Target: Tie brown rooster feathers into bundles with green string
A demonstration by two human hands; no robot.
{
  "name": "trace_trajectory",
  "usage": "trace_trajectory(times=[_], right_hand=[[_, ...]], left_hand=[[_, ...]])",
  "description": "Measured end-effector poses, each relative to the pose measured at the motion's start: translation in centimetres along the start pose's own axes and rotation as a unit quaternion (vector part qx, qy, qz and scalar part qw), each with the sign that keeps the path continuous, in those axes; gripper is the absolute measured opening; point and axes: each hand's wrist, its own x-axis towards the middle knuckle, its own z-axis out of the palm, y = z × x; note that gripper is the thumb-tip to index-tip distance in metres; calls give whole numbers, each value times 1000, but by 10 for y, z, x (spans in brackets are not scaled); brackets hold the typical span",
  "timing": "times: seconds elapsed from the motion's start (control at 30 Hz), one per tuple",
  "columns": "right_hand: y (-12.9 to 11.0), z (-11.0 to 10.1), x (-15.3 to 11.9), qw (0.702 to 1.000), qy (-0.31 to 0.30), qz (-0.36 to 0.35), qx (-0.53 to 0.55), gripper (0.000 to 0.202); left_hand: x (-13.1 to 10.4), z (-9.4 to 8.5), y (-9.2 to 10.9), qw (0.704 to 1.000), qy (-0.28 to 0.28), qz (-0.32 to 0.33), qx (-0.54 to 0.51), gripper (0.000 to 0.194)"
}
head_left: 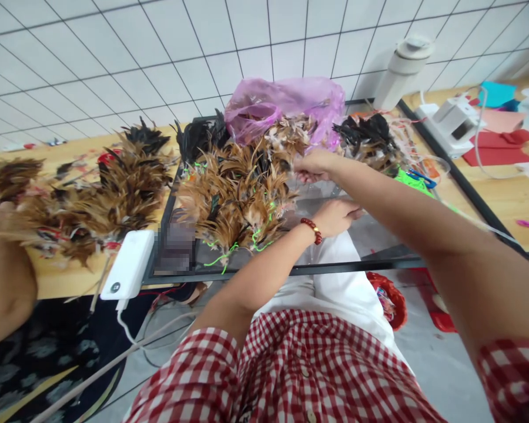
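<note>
My right hand (pixel 314 165) reaches to the right edge of the brown feather bundles (pixel 242 182), its fingers curled at some light brown feathers (pixel 288 135) by the pink plastic bag (pixel 291 97). What its fingertips hold is too small to tell. Lower down, my left hand (pixel 338 216), with a red bead bracelet (pixel 312 231) at the wrist, hovers over the dark glass-like surface (pixel 374 235). Its fingers are bent together, and whatever they hold is hidden. Bright green ties (pixel 224 256) hang from several bundles.
Black feathers (pixel 368 130), green string (pixel 412 181) and blue scissors (pixel 423 178) lie right. A white bottle (pixel 403 70) and power strip (pixel 449 126) stand behind. At left are another person's arm (pixel 4 282), more feathers (pixel 114 200) and a white power bank (pixel 127 264).
</note>
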Motion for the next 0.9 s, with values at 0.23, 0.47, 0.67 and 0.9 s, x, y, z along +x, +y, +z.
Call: trace_trajectory(times=[0.23,0.47,0.67,0.9], right_hand=[[-30,8,-22,978,-123,159,47,33],[-32,-63,-43,988,-66,-36,-138,6],[18,-118,-90,950,218,-24,-225,21],[43,-67,-70,909,136,-48,-391,36]], left_hand=[[2,-1,-5,999,11,7,-30,26],[5,-5,-7,963,93,-127,-218,37],[13,-14,1,847,258,-211,-415,37],[18,-23,-4,762,397,-214,-464,33]])
